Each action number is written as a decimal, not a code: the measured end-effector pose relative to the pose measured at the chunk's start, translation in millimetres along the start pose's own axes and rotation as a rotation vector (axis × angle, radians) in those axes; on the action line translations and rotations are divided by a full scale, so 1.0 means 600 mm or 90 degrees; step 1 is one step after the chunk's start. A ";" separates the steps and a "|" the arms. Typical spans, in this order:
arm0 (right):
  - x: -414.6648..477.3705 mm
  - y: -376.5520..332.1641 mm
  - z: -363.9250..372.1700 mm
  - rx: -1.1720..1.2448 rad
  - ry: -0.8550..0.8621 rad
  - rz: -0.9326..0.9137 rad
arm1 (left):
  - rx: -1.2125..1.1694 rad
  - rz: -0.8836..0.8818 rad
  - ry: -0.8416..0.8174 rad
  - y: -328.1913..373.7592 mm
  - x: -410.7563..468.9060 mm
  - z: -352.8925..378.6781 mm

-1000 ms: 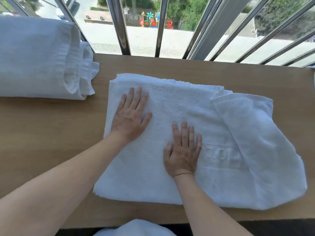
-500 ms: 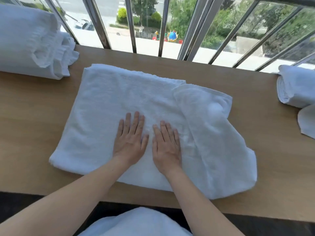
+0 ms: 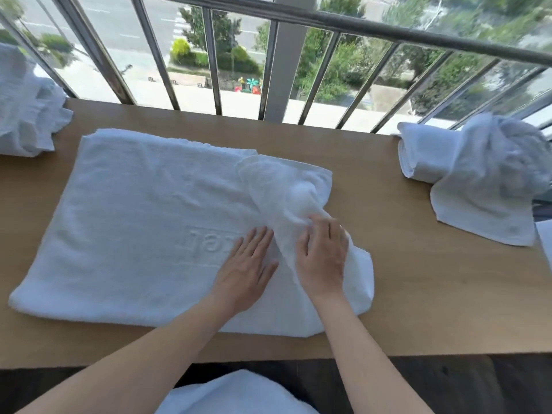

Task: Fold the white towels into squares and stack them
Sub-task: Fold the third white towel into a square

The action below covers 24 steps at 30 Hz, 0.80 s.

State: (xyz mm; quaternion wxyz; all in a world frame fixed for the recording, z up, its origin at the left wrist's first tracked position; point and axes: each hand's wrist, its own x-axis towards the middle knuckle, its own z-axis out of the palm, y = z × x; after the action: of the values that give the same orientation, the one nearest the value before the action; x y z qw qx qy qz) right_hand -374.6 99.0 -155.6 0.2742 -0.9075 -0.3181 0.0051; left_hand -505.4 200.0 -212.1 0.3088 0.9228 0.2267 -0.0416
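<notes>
1. Wooden table [image 3: 418, 294] runs along a metal railing [image 3: 358, 22]; beyond the bars lie trees and a paved street.
2. The large white towel [image 3: 134, 219] lies spread across the middle of the table, raised lettering showing on it just beside my left hand; its right end is turned back over the rest as a rumpled flap [image 3: 286, 186].
3. My left hand [image 3: 246, 265] lies flat on the towel, fingers straight and close together, holding nothing; it sits just beside the flap's edge.
4. My right hand [image 3: 321, 258] rests on the flap near its lower part; the fingers bend down into bunched cloth and grip it, though the fingertips are blurred.
5. At the far left edge sits a folded pile [image 3: 24, 121] of white towels, partly cut off; at the far right a rolled towel [image 3: 424, 153] lies by the railing with a loose towel [image 3: 484, 204] draped over it and spilling onto the table; both groups are well apart from the big towel.
6. A white cloth [image 3: 236, 392] shows below the table's near edge, between my forearms.
</notes>
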 end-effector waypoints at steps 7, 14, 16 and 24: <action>-0.001 0.103 -0.036 -0.029 -0.122 0.453 | -0.189 0.023 0.210 0.025 0.090 -0.064; -0.006 0.153 -0.040 0.173 -0.027 0.660 | 0.032 0.080 0.042 0.071 0.233 -0.101; 0.008 0.171 -0.044 0.256 -0.020 0.704 | 0.048 0.051 -0.067 0.091 0.275 -0.105; 0.016 0.277 -0.084 0.503 -0.020 0.589 | 0.169 -0.040 -0.162 0.133 0.368 -0.065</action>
State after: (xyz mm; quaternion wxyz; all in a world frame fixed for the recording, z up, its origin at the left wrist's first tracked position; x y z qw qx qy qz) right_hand -261.9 -28.1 -194.3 0.5550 -0.7808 0.1311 0.2550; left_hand -275.2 253.0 -184.7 0.2091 0.9353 0.2070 -0.1968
